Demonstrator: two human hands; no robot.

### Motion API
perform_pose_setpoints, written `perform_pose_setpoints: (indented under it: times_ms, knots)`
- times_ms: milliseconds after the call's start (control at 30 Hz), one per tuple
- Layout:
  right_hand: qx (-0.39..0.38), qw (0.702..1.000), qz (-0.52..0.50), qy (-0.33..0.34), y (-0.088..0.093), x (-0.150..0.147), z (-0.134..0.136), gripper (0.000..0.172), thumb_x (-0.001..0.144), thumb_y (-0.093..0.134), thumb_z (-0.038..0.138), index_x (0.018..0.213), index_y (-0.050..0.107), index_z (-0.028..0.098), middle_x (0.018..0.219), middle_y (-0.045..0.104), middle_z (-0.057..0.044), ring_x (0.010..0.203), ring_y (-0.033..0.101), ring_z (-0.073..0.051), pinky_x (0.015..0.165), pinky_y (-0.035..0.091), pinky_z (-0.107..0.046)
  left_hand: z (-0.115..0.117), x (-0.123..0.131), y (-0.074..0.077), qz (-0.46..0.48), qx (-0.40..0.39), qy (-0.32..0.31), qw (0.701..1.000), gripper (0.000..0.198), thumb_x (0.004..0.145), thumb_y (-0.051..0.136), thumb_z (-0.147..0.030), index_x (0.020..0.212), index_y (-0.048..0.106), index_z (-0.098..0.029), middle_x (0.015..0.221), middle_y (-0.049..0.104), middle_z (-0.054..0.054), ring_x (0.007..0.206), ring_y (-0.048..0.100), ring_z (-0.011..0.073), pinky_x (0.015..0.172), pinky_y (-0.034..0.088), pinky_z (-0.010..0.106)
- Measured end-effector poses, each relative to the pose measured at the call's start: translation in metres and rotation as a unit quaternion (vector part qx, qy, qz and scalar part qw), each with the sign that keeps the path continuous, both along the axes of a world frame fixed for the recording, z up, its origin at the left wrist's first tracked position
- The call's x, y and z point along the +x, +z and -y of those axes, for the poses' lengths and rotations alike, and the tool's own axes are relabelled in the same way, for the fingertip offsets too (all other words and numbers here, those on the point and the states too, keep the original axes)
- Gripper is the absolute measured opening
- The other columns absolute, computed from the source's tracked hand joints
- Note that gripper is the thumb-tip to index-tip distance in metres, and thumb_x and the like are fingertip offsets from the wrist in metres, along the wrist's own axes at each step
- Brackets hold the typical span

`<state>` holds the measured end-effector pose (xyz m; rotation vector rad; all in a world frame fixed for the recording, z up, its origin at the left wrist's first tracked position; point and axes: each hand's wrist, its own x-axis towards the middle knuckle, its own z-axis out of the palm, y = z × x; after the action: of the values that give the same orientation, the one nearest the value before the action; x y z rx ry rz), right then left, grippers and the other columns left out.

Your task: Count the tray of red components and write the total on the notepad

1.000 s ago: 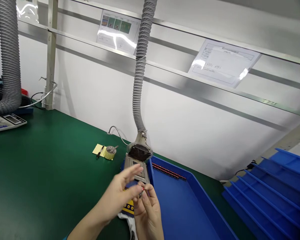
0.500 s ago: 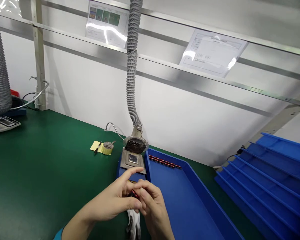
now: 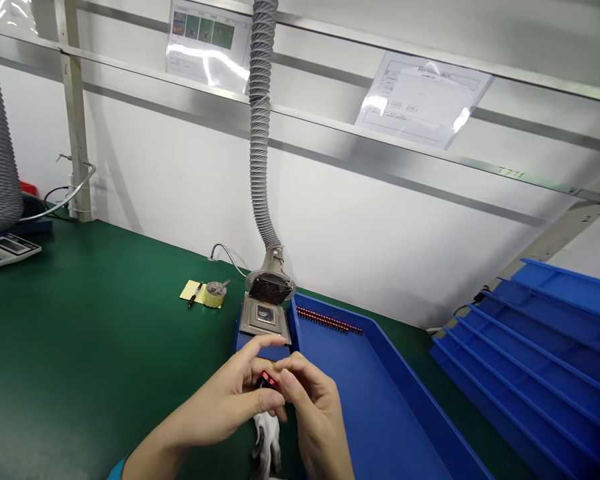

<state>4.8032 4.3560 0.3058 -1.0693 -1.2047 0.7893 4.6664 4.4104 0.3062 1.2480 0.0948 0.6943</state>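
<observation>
My left hand (image 3: 230,393) is closed around a small red-and-black part (image 3: 267,381), with its index finger stretched out above. Close against it, my right hand (image 3: 313,407) pinches at the right end of that part; the fingertips hide much of it. Behind the hands stands a blue solder pot (image 3: 266,317) with a metal top and a square opening. A blue tray (image 3: 365,400) lies to its right, with rows of small red-and-black parts (image 3: 327,320) along its far wall. Under my hands is a white-and-grey glove (image 3: 267,440).
A grey extraction hose (image 3: 261,127) comes down to a hood (image 3: 271,283) over the pot. Left of it are a yellow note (image 3: 190,289), a black pen (image 3: 195,295) and a tape roll (image 3: 215,294). Blue trays (image 3: 535,360) stand stacked at right. A calculator (image 3: 10,249) sits far left.
My right hand has shifted slightly to the right and its fingers have drawn a little apart from the left. More of the red part shows between the fingers.
</observation>
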Motion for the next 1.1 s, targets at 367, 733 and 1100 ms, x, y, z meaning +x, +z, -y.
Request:
perform_pose_setpoints:
  times_ms: [367,733,1100]
  knots:
    - [0.010,1.000,-0.008,-0.017,-0.008,-0.003,-0.003,0.021,0.081,0.061,0.034,0.068,0.064,0.018,0.065,0.045,0.003,0.055,0.043,-0.007,0.051,0.036,-0.019,0.002,-0.003,0.002,-0.042,0.031,0.038,0.998,0.041,0.085,0.057,-0.022,0.123,0.042,-0.022,0.092,0.057,0.003,0.086,0.058,0.0163,0.082,0.044,0.033]
    - [0.036,0.999,-0.022,-0.021,-0.007,-0.009,-0.005,0.023,0.085,0.058,0.028,0.064,0.060,0.017,0.063,0.046,0.004,0.053,0.047,-0.006,0.051,0.041,-0.018,-0.004,0.005,-0.002,-0.006,-0.013,0.051,0.999,0.023,0.084,0.052,-0.022,0.106,0.050,-0.015,0.072,0.054,0.000,0.064,0.055,0.0112,0.065,0.044,0.025]
    - [0.056,0.991,0.064,-0.108,-0.010,-0.015,-0.006,0.016,0.083,0.060,0.029,0.072,0.066,0.019,0.066,0.052,0.002,0.062,0.050,-0.009,0.057,0.042,-0.020,-0.006,-0.001,0.003,-0.102,0.093,0.146,0.980,0.020,0.088,0.048,-0.034,0.087,0.054,-0.015,0.068,0.046,-0.003,0.056,0.042,0.0083,0.054,0.035,0.022]
